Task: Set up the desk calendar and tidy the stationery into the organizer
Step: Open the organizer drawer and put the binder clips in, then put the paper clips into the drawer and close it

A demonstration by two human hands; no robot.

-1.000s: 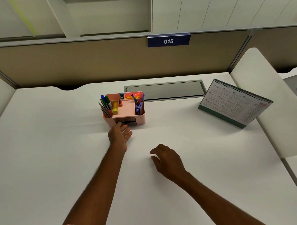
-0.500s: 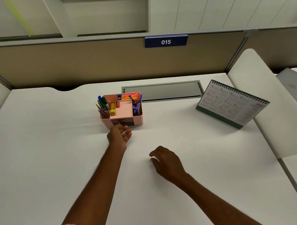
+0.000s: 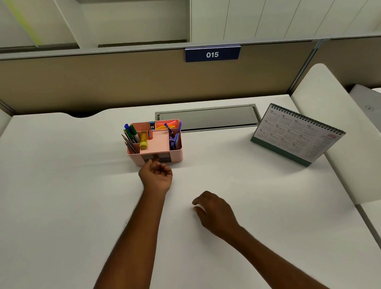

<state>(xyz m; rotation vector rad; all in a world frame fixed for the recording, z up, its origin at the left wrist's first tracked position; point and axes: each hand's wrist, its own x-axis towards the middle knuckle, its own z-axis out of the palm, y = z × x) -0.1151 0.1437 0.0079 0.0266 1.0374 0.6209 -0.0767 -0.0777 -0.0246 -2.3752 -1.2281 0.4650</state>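
The left hand [image 3: 157, 175] sat just short of the organizer [image 3: 176, 155], fingers curled at its drawer; whether they pinched anything I could not tell. The right hand [image 3: 213, 210] rested slack and empty on the surface [image 3: 57, 192], with the calendar [image 3: 297, 134] upright beyond it, rightward. Closing the drawer seemed the step in hand; next, a flush push.

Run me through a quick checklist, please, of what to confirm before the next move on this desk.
1. Calendar standing open at the right of the desk: ok.
2. Pens and glue stick sitting inside the organizer: ok.
3. Organizer's front drawer fully shut: cannot tell, since the left hand partly covers it.
4. Left hand free: ok, nothing shows in its loosely curled fingers.
5. Right hand free: ok, it rests relaxed on the desk and holds nothing.
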